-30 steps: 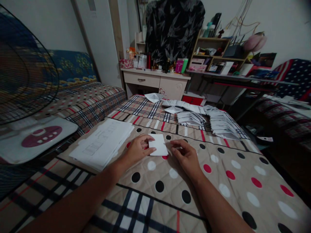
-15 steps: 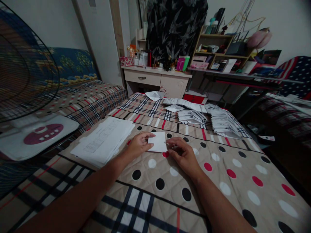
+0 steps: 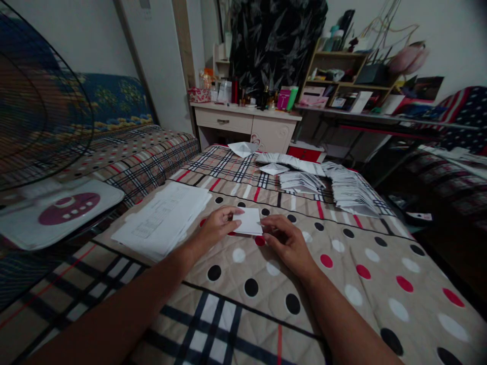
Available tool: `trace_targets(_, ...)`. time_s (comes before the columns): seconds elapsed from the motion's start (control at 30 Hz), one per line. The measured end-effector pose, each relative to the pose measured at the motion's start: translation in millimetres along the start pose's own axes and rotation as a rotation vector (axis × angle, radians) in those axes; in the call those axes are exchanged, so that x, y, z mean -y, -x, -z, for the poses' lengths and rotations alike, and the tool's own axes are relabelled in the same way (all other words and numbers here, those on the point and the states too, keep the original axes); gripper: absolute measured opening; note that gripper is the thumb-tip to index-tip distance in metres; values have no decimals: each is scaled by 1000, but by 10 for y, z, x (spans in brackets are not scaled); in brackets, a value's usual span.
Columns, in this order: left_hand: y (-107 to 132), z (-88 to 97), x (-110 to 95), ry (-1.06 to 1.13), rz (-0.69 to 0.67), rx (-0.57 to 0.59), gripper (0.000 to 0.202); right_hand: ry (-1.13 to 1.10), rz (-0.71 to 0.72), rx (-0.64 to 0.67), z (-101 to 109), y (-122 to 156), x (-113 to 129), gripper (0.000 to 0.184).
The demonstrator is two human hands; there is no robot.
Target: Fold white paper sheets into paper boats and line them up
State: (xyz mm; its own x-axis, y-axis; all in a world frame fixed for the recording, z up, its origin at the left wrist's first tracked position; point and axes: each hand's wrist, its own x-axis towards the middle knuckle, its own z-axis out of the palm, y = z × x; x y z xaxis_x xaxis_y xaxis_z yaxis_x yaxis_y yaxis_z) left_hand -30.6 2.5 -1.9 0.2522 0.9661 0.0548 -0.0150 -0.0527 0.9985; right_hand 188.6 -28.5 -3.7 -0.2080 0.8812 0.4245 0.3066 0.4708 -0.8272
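A small folded sheet of white paper (image 3: 248,221) lies nearly flat between my two hands, just above or on the bedspread. My left hand (image 3: 220,223) pinches its left side, with the thumb on top and the other fingers bent at the edge. At the right edge, my right hand (image 3: 285,238) has curled fingers, and its fingertips meet the paper there. Left of my hands is a stack of printed sheets (image 3: 163,218). Farther off on the bed are bundles of folded paper pieces (image 3: 300,181), a longer pile (image 3: 348,190) and a pointed folded piece (image 3: 274,169).
The bed has a quilted bedspread (image 3: 243,309) with dots and plaid. A fan (image 3: 68,208) stands close on the left. Beyond the bed are a white dresser (image 3: 224,120) with bottles and boxes, and a crowded shelf (image 3: 338,83). Another pointed paper piece (image 3: 242,149) lies at the far edge.
Both hands keep nearly the same place on the folded paper. The paper's near edge sits slightly higher and its outline has shifted a little. The whole view has moved slightly.
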Motion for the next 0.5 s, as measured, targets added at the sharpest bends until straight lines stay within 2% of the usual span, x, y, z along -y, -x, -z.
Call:
trace_targets(0.13,-3,2,8,-44,-24,7,36,-11,16,7,-4,3,-13,25)
trace_targets(0.3,-15,29,79,-214,-156,50,34,-15,24,2,-11,-2,-13,28)
trace_targets(0.5,3,42,100,-528,-399,162,61,-20,39,23,-19,-3,-28,26)
